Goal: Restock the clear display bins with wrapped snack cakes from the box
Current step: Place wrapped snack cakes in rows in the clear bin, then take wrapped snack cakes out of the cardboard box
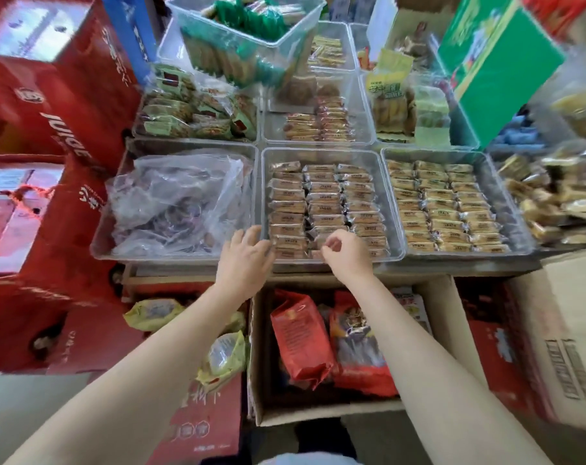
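The left hand (248, 255) rests with spread fingers over the near left corner of the middle clear bin (332, 156), its fingertips touching the nearest wrapped snack cakes (322, 199) there. The right hand (343, 255) hovers at the bin's near edge with thumb and forefinger curled together; whether it pinches a wrapper cannot be told. The cakes fill this bin in three columns, packed edge to edge, with bare floor only along the far wall. Just right, a second bin (459, 155) holds three columns of paler cakes, equally tight. Just left, a third front-row bin (110, 236) holds one crumpled clear plastic bag (177, 199). The three bins touch side by side along the near edge of the counter. Below the hands, an open cardboard box (442, 317) holds a red packet (300, 344) and a second red packet (358, 347). Two yellow packets (154, 312) lie left of the box.
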`<control>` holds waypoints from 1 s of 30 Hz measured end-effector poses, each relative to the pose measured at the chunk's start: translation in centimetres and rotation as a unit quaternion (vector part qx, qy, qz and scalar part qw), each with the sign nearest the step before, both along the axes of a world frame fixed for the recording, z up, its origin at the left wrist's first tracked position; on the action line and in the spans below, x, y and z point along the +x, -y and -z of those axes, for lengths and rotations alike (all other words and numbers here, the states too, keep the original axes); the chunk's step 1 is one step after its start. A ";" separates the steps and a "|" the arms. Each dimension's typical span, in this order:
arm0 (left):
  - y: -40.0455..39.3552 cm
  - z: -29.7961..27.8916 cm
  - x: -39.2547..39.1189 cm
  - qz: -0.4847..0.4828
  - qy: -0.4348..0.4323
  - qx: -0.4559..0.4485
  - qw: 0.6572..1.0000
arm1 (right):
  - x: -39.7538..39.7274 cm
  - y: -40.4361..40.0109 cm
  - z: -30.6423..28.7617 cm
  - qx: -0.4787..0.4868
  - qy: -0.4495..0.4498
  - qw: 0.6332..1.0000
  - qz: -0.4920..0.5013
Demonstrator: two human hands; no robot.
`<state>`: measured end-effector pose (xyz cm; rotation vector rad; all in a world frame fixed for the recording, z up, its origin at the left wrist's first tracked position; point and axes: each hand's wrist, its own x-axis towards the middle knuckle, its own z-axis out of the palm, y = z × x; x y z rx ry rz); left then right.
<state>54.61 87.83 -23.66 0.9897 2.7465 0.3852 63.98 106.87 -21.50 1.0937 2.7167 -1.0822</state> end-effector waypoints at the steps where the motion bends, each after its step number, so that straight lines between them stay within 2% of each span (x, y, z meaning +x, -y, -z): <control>1: 0.8 -0.1 0.3 0.020 0.008 0.001 1.000 | 0.5 0.2 -0.6 0.016 -0.009 1.000 0.016; 5: 2.0 -1.2 0.8 0.069 0.013 0.026 0.997 | 1.7 1.7 -2.8 0.035 -0.005 0.999 0.042; 11: 1.5 -1.4 0.4 0.092 0.015 0.012 0.996 | -2.3 1.8 -2.4 0.049 0.033 0.998 -0.004; 17: 1.8 -0.9 -0.2 0.092 0.005 -0.008 0.996 | -6.5 0.5 1.6 0.074 0.211 0.974 -0.021; 22: 0.7 -1.3 -0.7 0.126 0.016 -0.075 0.989 | -6.0 -0.5 3.2 0.004 0.161 0.985 -0.055; 26: 0.0 -1.2 -0.4 0.130 0.017 -0.092 0.987 | -5.3 -1.2 2.3 -0.073 0.072 0.993 -0.055; 30: -0.8 -1.2 -0.4 0.149 0.012 -0.126 0.981 | -5.4 -1.5 1.9 -0.070 0.057 0.993 -0.077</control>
